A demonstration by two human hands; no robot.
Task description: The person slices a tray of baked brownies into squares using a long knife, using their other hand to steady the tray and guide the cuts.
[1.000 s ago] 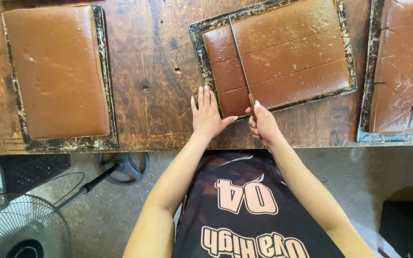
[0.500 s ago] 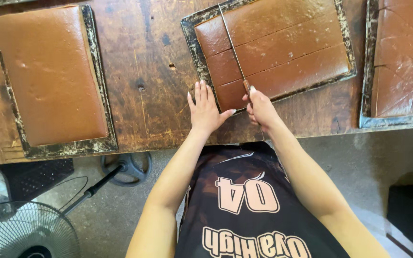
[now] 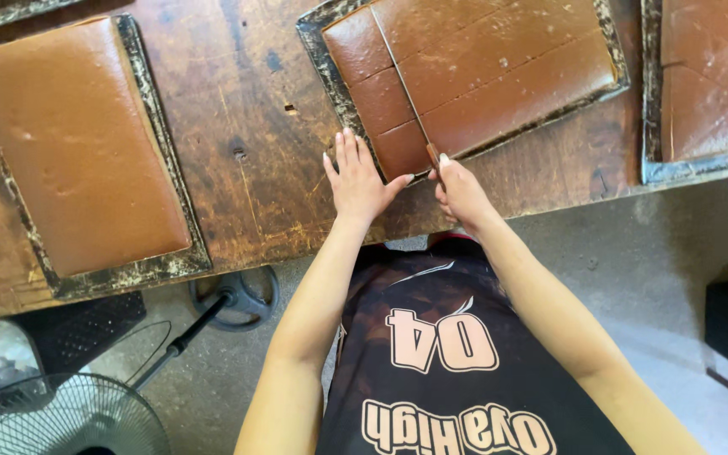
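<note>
A dark metal tray (image 3: pixel 322 63) holds a flat brown cake (image 3: pixel 499 67) cut into long strips. My right hand (image 3: pixel 461 190) grips a thin knife (image 3: pixel 406 93) whose blade lies across the cake's left end, along a cross cut. My left hand (image 3: pixel 355 177) rests flat on the wooden table (image 3: pixel 246 126), fingers together, touching the tray's near left edge.
A second tray with an uncut brown cake (image 3: pixel 77 143) lies at the left. A third tray with a cut cake (image 3: pixel 709 84) sits at the right. Below the table edge stand a floor fan (image 3: pixel 52 417) and its round base (image 3: pixel 238 295).
The knife blade has drawn back toward me along the cross cut. Both hands stay at the tray's near edge; the view has shifted slightly.
</note>
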